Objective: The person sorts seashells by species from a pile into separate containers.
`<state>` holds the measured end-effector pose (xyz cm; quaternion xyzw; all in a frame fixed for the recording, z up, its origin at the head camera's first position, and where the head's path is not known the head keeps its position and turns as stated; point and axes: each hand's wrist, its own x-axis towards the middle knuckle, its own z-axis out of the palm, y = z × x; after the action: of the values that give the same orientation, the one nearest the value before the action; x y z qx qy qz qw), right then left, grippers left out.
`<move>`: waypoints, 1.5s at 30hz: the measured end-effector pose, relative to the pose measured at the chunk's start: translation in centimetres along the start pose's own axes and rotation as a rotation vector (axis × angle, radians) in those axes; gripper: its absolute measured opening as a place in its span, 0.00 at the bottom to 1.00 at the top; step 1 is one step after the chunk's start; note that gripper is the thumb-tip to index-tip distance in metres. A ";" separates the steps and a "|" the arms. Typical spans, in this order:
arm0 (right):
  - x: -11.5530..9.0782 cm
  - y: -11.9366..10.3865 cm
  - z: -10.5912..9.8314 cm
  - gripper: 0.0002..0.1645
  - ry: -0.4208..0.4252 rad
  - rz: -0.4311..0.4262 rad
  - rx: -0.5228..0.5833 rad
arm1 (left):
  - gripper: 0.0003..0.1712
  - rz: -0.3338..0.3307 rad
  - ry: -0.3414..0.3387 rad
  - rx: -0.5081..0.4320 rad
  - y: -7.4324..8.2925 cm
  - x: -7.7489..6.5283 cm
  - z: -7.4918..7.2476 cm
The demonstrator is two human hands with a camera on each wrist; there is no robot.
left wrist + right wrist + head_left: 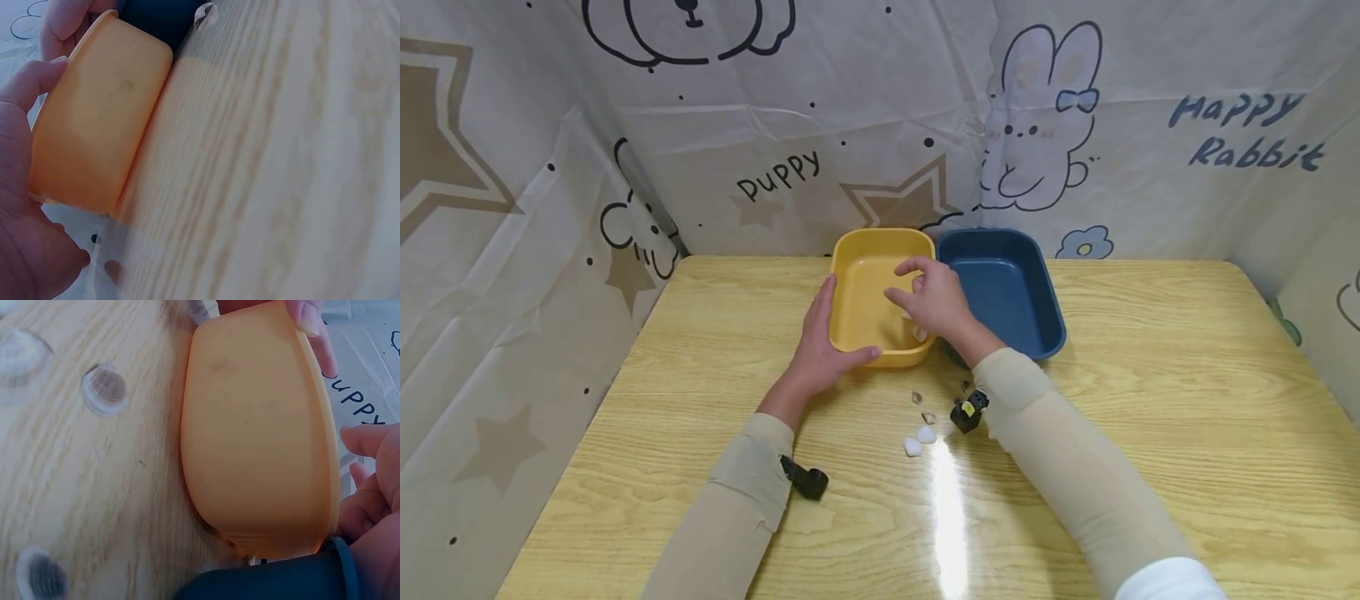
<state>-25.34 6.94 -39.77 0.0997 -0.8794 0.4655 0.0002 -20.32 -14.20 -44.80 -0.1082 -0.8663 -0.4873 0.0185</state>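
Observation:
The left hand point(824, 350) rests at the near left corner of a yellow tub point(880, 360). Its fingers lie along the left wall and its thumb reaches over the front rim. Over the tub's right side hovers the right hand point(934, 298), thumb and index finger spread apart, the other fingers loosely bent. A pale shell point(920, 333) shows just below that hand, inside the tub's near right corner. Two white shells point(913, 447) lie on the table in front, with small brown shells point(917, 397) near them; one appears ribbed point(105, 389) in the right wrist view.
A dark blue tub point(1051, 321) stands against the yellow tub's right side, partly covered by the right forearm. Behind both hangs a printed cloth point(715, 133). Black wrist cameras point(807, 482) sit on both sleeves, above the wooden table point(1150, 433).

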 end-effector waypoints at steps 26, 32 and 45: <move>-3.1 -1.0 -3.3 0.22 0.029 -0.072 -0.016 | 0.73 0.009 0.004 -0.001 -0.1 0.1 -0.1; -4.8 -1.1 -3.8 0.21 -0.009 -0.127 -0.004 | 0.73 0.016 0.006 -0.005 -0.1 0.1 0.0; -9.0 -0.2 -4.5 0.19 -0.090 -0.163 0.005 | 0.74 -0.001 -0.002 -0.012 0.0 0.0 0.1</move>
<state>-16.90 12.09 -37.84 0.1921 -0.8663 0.4611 -0.0018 -20.28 -14.12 -44.80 -0.1083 -0.8634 -0.4925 0.0166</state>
